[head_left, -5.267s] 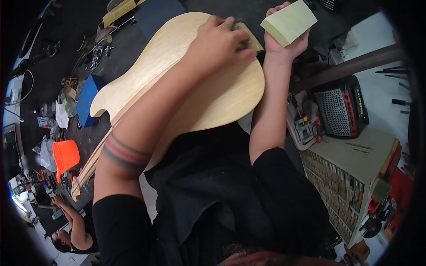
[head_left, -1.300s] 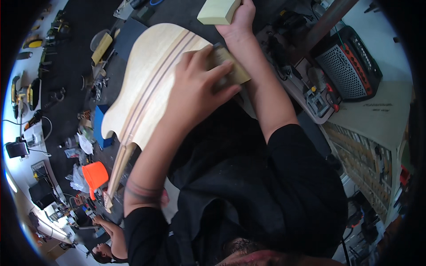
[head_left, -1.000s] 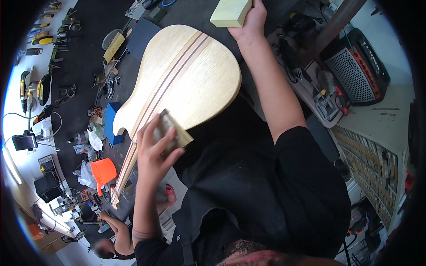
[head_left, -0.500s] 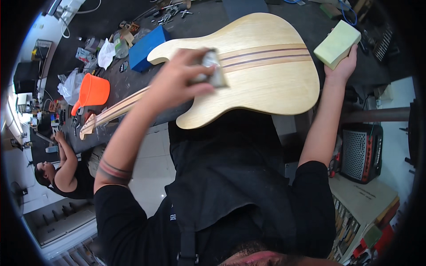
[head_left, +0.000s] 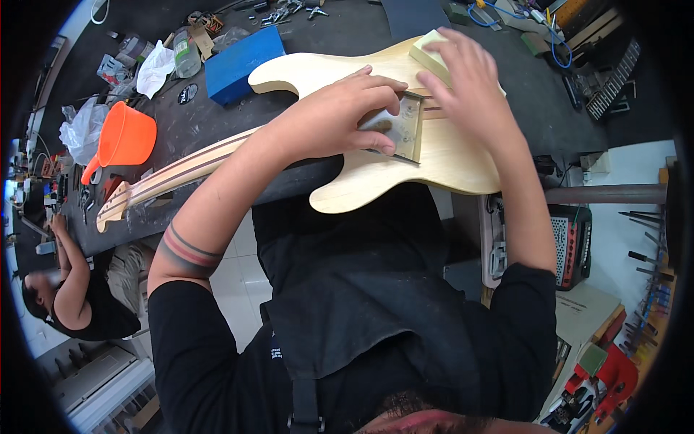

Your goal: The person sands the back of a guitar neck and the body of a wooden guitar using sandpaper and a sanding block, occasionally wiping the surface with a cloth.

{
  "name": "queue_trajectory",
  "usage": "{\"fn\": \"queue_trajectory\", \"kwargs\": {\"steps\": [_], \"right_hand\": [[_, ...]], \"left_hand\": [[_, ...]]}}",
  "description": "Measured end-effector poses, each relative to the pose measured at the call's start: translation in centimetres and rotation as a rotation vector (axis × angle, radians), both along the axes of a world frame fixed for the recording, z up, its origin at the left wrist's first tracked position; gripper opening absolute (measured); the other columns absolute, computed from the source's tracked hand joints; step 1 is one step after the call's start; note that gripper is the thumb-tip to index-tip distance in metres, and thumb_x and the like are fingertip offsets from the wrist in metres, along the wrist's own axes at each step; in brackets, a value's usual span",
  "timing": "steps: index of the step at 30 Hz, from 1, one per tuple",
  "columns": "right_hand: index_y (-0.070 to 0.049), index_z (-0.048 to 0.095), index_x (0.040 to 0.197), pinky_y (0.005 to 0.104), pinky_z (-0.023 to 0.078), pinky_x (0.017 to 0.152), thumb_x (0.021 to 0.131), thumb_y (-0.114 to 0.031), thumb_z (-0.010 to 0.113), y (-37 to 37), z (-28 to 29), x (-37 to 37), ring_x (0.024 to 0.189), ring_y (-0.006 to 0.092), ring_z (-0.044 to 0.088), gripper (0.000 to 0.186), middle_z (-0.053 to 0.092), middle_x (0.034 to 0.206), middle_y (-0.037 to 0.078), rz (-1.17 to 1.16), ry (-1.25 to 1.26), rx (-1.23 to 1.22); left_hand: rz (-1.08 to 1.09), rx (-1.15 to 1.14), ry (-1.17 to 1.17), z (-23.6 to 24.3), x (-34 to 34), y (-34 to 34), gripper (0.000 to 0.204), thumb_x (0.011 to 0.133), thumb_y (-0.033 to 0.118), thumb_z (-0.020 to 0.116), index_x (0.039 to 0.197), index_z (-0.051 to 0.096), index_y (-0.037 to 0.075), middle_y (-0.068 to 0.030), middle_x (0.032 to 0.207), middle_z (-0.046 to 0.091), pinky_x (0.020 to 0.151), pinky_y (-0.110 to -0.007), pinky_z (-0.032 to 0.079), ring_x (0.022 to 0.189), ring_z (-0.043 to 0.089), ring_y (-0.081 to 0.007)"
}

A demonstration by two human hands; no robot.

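An unfinished guitar [head_left: 376, 184] lies back up on the bench, pale wood with dark stripes down its middle. My left hand [head_left: 354, 116] is closed on a flat grey plate-like block [head_left: 408, 130], its straight edge resting on the guitar's body across the stripes. Over the far right part of the body is my right hand [head_left: 470, 87], slightly blurred, thumb and fingers around a pale yellow foam-like block [head_left: 426, 58]. That block appears to rest on the wood; my hand hides much of it.
Left of the body, a blue box [head_left: 246, 65] stands near the guitar's upper horn. An orange dipper [head_left: 126, 137], plastic bags and a clear bottle [head_left: 186, 54] lie beyond the neck. Loose metal parts [head_left: 289, 11] sit at the back. Another person [head_left: 79, 289] works far left.
My right hand has come in from the right, bringing the yellow block down to the guitar's body. My left hand has moved right along the body with the grey block.
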State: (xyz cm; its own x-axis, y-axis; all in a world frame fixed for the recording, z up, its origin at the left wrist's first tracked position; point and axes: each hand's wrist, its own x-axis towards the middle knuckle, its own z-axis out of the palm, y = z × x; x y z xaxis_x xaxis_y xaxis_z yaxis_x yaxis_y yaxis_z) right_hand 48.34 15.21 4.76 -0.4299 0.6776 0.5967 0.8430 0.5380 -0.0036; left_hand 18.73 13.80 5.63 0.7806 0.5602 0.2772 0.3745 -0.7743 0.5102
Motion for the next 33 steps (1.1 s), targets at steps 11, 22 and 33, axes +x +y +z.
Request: {"fn": "queue_trajectory", "kwargs": {"steps": [11, 22, 33], "right_hand": [[-0.013, 0.068, 0.142, 0.0596, 0.039, 0.132, 0.095, -0.057, 0.085, -7.5, 1.6, -5.9, 0.156, 0.0465, 0.053, 0.066, 0.055, 0.175, 0.022, 0.167, -0.027, -0.466], [-0.019, 0.072, 0.155, 0.0568, 0.042, 0.122, 0.099, -0.053, 0.085, -9.3, 0.8, -6.5, 0.138, 0.0407, 0.060, 0.066, 0.065, 0.139, 0.020, -0.264, 0.062, -0.394], [-0.023, 0.076, 0.155, 0.0591, 0.032, 0.135, 0.099, -0.044, 0.085, -11.1, 2.1, -8.8, 0.157, 0.0407, 0.053, 0.060, 0.060, 0.168, 0.019, -0.623, 0.015, -0.512]], "left_hand": [[0.168, 0.246, -0.577, 1.0, -9.2, -5.6, 0.011, 0.100, -0.004, 0.080, 0.109, 0.075, -0.001, -0.0194, 0.112, 0.082, 0.086, -0.041, 0.063, 0.100, 0.080, -0.0314], [-0.590, 0.301, -0.376, -3.9, -7.7, -13.1, 0.020, 0.093, 0.014, 0.084, 0.090, 0.068, 0.004, -0.0079, 0.083, 0.063, 0.067, -0.040, 0.058, 0.070, 0.066, -0.0245], [-0.642, 0.441, 0.657, -13.9, -5.4, -12.8, 0.030, 0.107, 0.018, 0.064, 0.121, 0.085, 0.001, -0.0209, 0.129, 0.083, 0.118, -0.047, 0.059, 0.131, 0.078, -0.0356]]}}
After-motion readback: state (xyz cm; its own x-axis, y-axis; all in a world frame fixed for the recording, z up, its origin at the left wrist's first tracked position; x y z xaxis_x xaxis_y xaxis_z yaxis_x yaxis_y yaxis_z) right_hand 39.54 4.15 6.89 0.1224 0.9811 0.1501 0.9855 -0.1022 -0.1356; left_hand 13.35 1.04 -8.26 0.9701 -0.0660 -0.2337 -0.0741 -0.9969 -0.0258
